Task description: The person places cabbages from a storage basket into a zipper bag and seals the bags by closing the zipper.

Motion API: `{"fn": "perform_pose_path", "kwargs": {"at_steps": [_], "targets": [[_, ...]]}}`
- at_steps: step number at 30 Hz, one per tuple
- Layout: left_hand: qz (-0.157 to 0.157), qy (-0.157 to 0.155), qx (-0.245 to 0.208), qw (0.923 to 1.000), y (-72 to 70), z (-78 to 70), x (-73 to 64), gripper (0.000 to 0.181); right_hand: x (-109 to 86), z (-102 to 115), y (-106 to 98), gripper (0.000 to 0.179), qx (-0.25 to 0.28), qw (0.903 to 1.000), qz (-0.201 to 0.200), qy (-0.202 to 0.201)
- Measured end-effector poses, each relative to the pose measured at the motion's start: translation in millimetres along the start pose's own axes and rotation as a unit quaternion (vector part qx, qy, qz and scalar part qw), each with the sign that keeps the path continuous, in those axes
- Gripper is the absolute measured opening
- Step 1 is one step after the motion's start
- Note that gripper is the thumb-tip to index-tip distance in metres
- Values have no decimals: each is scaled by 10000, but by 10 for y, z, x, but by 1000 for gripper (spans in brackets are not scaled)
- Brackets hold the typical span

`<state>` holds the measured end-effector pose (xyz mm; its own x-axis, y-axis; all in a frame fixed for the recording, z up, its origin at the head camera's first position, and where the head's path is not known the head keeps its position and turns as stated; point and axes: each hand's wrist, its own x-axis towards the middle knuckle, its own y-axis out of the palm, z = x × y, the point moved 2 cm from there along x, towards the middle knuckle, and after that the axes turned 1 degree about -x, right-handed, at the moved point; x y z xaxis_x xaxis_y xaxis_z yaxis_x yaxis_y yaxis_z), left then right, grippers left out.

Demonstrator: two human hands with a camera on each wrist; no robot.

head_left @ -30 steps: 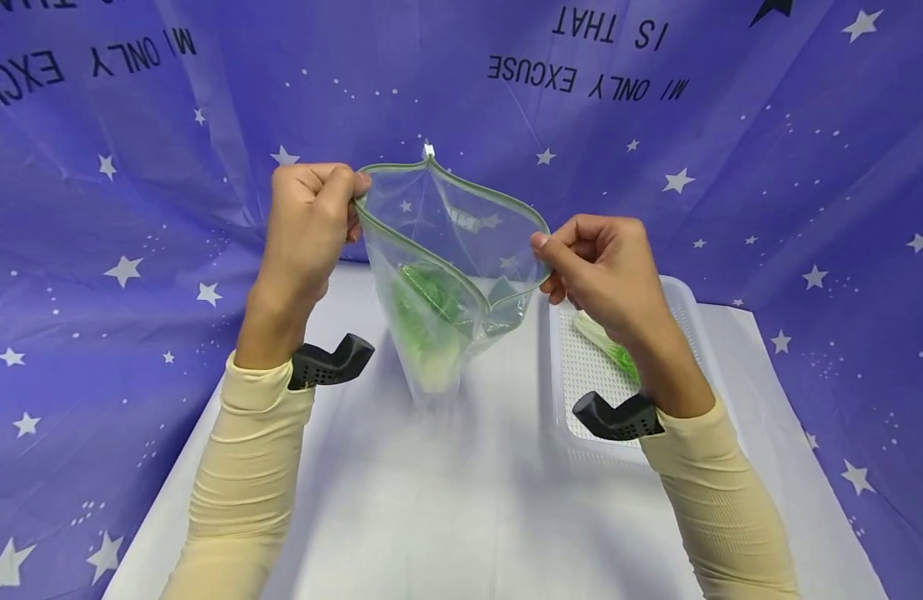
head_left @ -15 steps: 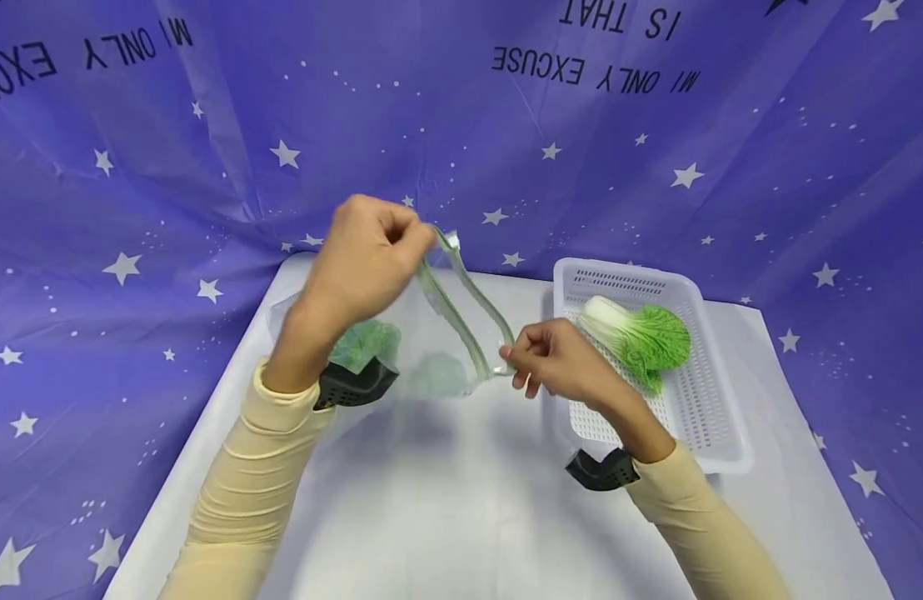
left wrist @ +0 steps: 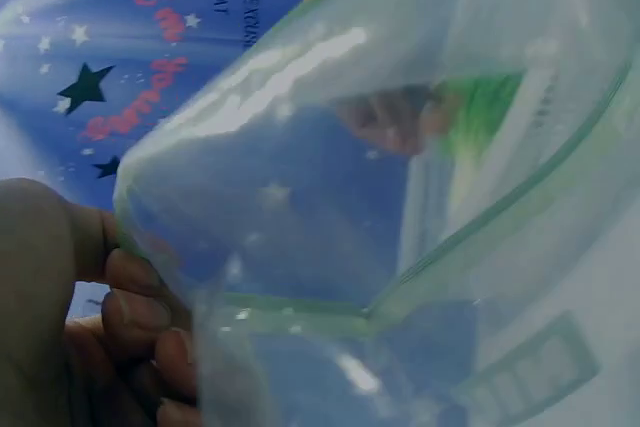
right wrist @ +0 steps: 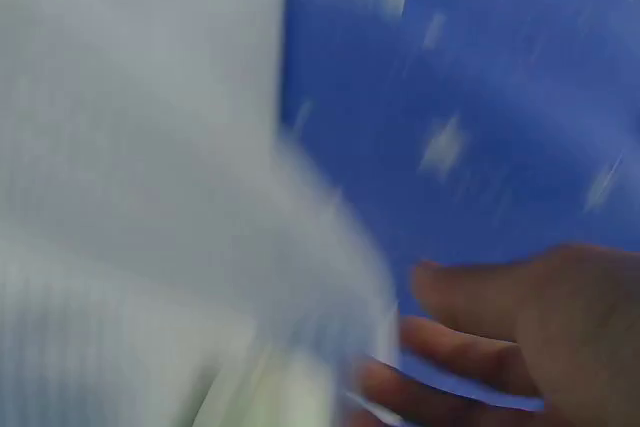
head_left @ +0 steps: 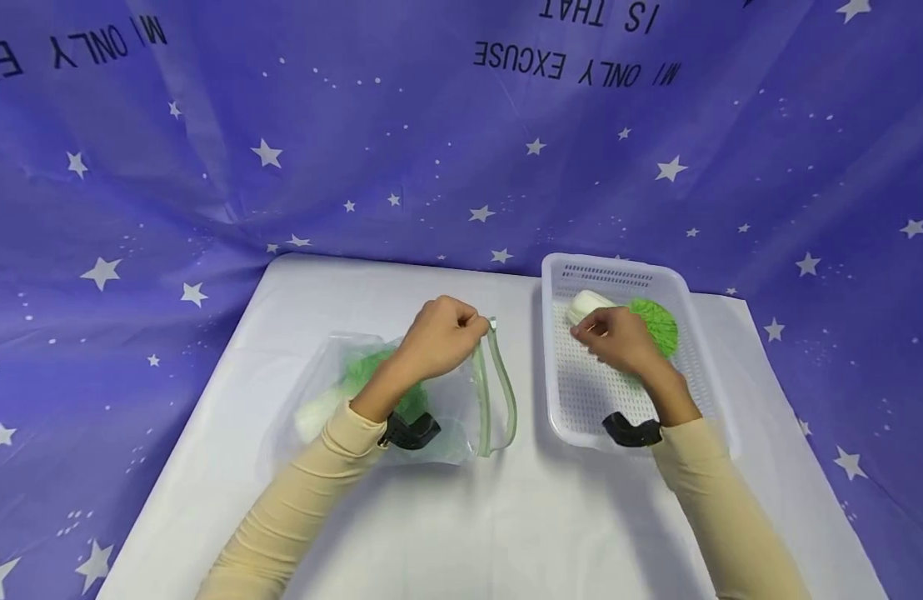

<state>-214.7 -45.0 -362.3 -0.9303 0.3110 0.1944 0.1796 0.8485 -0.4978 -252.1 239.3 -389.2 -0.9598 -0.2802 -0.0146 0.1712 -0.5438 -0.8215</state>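
Bagging cabbages: second pickup.
Left hand (head_left: 439, 337) pinches the zip bag (head_left: 461, 400) rim; right hand (head_left: 619, 337), grip seemingly unclosed, reaches the cabbage (head_left: 652, 321), which needs grasping.

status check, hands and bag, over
Left hand pinches bag rim, mouth open, one cabbage inside. Right hand over cabbage in basket, grip unclear. Nothing in the way.

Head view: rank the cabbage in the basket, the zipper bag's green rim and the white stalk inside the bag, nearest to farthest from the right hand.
From the right hand:
1. Cabbage in the basket, right under the fingers.
2. Zipper bag's green rim, to its left.
3. White stalk inside the bag, far left.
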Motion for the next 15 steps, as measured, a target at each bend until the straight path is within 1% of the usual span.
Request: {"fn": "perform_pose_path", "kwargs": {"at_steps": [2, 3, 4, 7, 10, 12, 13, 15], "targets": [[47, -14, -83, 10000, 71, 45, -14, 41, 128, -285, -104, 35, -565, 9970, -510, 150], [76, -42, -113, 9999, 102, 68, -23, 41, 187, -427, -133, 42, -811, 9945, -625, 232], [92, -71, -119, 9999, 127, 90, -32, 41, 241, -556, -148, 51, -975, 9928, -602, 344], [206, -181, -228, 9994, 175, 138, -71, 40, 362, -872, -131, 79, -1139, 9908, -77, 728], [297, -243, -375, 9986, 185, 165, -100, 40, 406, -1062, -83, 98, -1334, 9856, 447, 935], [297, -246, -470, 9981, 174, 177, -108, 39, 403, -1137, -63, 102, -1524, 9824, 577, 918], [272, -240, -497, 9981, 163, 182, -110, 39, 399, -1158, -55, 101, -1634, 9811, 575, 863], [211, -252, -507, 9982, 137, 200, -109, 39, 385, -1180, -52, 94, -1793, 9801, 425, 737]]}}
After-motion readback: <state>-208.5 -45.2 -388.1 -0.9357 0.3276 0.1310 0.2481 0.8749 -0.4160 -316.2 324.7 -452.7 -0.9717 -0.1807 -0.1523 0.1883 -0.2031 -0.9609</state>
